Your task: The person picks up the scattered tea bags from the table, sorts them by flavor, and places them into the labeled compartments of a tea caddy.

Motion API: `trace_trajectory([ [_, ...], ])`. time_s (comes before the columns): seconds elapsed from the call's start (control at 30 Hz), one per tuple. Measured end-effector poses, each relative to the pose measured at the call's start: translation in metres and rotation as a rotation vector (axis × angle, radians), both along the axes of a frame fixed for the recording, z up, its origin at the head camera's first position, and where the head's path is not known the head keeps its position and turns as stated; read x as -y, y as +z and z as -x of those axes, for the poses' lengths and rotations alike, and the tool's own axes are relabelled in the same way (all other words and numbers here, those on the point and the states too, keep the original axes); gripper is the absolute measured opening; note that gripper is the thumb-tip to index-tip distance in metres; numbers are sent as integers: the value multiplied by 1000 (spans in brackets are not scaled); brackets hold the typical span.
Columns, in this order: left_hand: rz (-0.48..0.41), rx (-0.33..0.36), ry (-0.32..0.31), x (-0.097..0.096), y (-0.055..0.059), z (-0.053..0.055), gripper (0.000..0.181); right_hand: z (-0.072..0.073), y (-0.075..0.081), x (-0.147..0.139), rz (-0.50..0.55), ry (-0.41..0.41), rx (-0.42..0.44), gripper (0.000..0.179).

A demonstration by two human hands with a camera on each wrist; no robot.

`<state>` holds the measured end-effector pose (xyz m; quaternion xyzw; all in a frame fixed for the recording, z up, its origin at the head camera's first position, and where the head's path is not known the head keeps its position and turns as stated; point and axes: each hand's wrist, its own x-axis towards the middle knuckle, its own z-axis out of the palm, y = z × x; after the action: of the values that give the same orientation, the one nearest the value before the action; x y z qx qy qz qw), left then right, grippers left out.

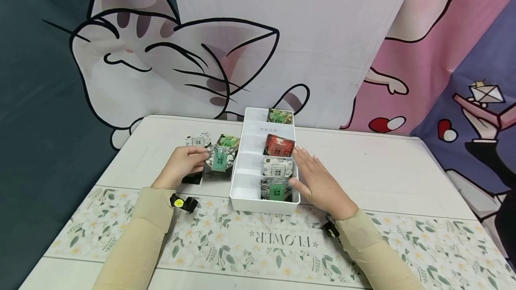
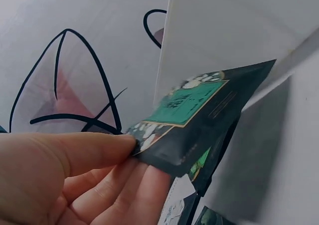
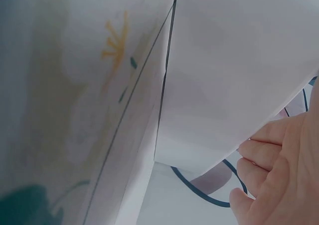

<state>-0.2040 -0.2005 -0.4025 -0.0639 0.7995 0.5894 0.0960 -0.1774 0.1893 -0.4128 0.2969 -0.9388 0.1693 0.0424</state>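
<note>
My left hand (image 1: 180, 164) pinches a dark tea sachet (image 1: 219, 159) with a green label and white flower print. In the left wrist view, thumb and fingers grip one corner of this sachet (image 2: 192, 103), which is tilted. It is held over other sachets left of the white divided box (image 1: 264, 207). My right hand (image 1: 322, 188) lies along the box's right wall with fingers fairly straight, fingertips right at the rim. In the right wrist view, the fingers of this hand (image 3: 279, 160) lie against the box's side (image 3: 224, 70).
Inside the box, several sachets stand in separate compartments: a yellow-green one (image 1: 280, 116), a red one (image 1: 279, 146), a white one (image 1: 278, 167) and a dark green-labelled one (image 1: 276, 190). On the table, a white sachet (image 1: 198, 139) and a yellow-green sachet (image 1: 228, 141) lie near my left hand.
</note>
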Motion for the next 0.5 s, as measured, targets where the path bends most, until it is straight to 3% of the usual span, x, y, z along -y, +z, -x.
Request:
trace_trajectory([
  [0.2,1,-88,17,0,0,0,40,1,-2,-1,2,0,-14,79],
  [0.5,-15,-164,42,-5,1,0,39,0,-2,-1,17,6,-15,79],
])
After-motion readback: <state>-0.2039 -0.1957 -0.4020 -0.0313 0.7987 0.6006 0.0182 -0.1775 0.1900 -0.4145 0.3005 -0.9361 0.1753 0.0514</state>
